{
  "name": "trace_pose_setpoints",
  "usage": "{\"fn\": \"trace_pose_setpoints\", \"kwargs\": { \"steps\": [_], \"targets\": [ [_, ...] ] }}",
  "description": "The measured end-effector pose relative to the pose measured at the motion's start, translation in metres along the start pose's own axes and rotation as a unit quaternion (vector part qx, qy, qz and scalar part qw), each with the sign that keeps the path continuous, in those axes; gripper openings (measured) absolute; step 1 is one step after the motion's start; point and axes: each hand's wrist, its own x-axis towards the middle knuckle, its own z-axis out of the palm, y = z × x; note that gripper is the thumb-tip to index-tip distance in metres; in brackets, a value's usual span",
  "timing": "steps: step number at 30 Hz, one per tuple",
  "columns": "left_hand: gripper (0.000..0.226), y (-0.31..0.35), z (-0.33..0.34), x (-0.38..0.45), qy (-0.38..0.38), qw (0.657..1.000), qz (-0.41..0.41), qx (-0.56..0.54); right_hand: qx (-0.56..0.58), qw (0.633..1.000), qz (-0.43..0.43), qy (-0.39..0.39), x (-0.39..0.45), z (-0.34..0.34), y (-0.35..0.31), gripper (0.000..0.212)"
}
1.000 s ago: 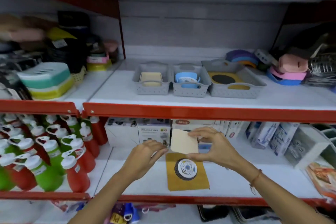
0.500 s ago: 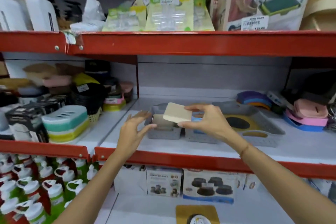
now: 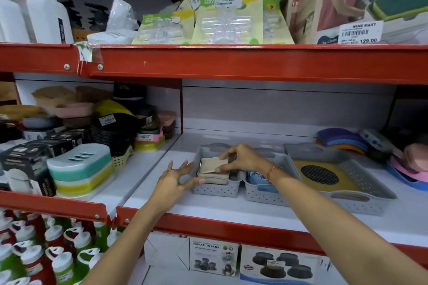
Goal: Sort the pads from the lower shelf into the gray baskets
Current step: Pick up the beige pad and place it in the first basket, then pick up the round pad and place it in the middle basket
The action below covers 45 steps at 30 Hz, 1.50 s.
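Note:
Three gray baskets stand in a row on the middle shelf. My right hand point(image 3: 240, 158) pinches a beige square pad point(image 3: 212, 165) and holds it low inside the left gray basket point(image 3: 215, 190), on top of other beige pads there. My left hand point(image 3: 176, 179) is spread open, fingertips touching that basket's left wall. The middle gray basket point(image 3: 261, 194) holds blue pads and is partly hidden by my right wrist. The large right gray basket point(image 3: 361, 201) holds a yellow pad with a black round disc point(image 3: 319, 176).
Stacked soap dishes point(image 3: 80, 169) and black boxes sit left of a red divider. Coloured round pads point(image 3: 340, 139) and pink and blue items lie at the right. Red shelf edges point(image 3: 231, 62) run above and below. Vibration pad boxes point(image 3: 213, 255) stand on the lower shelf, bottles at lower left.
My right hand lifted the beige pad from the lower shelf up to the middle shelf and lowered it into the left basket. My left hand rose along and reached the basket's side.

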Motion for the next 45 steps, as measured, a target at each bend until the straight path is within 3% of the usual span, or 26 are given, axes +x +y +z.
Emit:
{"fn": "trace_pose_setpoints", "kwargs": {
  "steps": [6, 13, 16, 18, 20, 22, 25, 28, 31, 34, 37, 40, 43, 45],
  "targets": [
    [0.064, 0.008, 0.001, -0.002, 0.004, 1.000, 0.022, 0.006, -0.046, 0.998, -0.021, -0.046, 0.004, 0.004, -0.001, 0.046],
    [0.064, 0.012, 0.000, -0.006, 0.018, 0.998, 0.021, 0.048, -0.144, 0.987, -0.051, -0.056, -0.011, -0.002, -0.012, 0.043],
    [0.069, 0.013, 0.002, -0.008, 0.016, 0.995, 0.011, 0.098, -0.080, 0.992, -0.078, 0.057, -0.040, -0.005, -0.026, 0.045],
    [0.064, 0.017, 0.007, -0.015, 0.095, 0.986, 0.047, 0.133, -0.025, 0.981, -0.113, 0.157, -0.068, -0.005, -0.033, 0.038],
    [0.056, 0.024, 0.016, -0.030, 0.201, 0.961, 0.125, 0.142, 0.016, 0.947, -0.173, 0.269, -0.101, -0.001, -0.035, 0.028],
    [0.046, 0.033, 0.033, -0.053, 0.253, 0.937, 0.215, 0.111, 0.032, 0.903, -0.223, 0.365, -0.134, 0.008, -0.031, 0.021],
    [0.035, 0.031, 0.074, -0.089, 0.213, 0.907, 0.343, 0.119, 0.062, 0.881, -0.211, 0.420, -0.177, 0.034, -0.011, 0.016],
    [0.031, 0.008, 0.125, -0.123, 0.128, 0.915, 0.364, 0.120, 0.083, 0.884, -0.164, 0.429, -0.215, 0.068, 0.016, 0.018],
    [0.029, -0.020, 0.167, -0.150, 0.021, 0.949, 0.291, 0.118, 0.019, 0.903, -0.164, 0.396, -0.239, 0.107, 0.048, 0.020],
    [0.040, -0.048, 0.199, -0.163, -0.123, 0.963, 0.166, 0.175, -0.038, 0.943, -0.129, 0.305, -0.249, 0.150, 0.090, 0.021],
    [0.074, -0.079, 0.228, -0.167, -0.287, 0.918, 0.065, 0.266, -0.062, 0.988, -0.028, 0.139, -0.250, 0.184, 0.137, 0.032],
    [0.090, -0.112, 0.253, -0.173, -0.380, 0.869, 0.021, 0.317, -0.044, 0.993, 0.099, -0.056, -0.249, 0.209, 0.170, 0.070],
    [0.090, -0.125, 0.264, -0.176, -0.404, 0.854, 0.028, 0.327, -0.044, 0.982, 0.138, -0.117, -0.248, 0.227, 0.191, 0.097],
    [0.089, -0.127, 0.268, -0.178, -0.413, 0.849, 0.034, 0.327, -0.040, 0.979, 0.153, -0.128, -0.251, 0.233, 0.196, 0.101]
  ]
}}
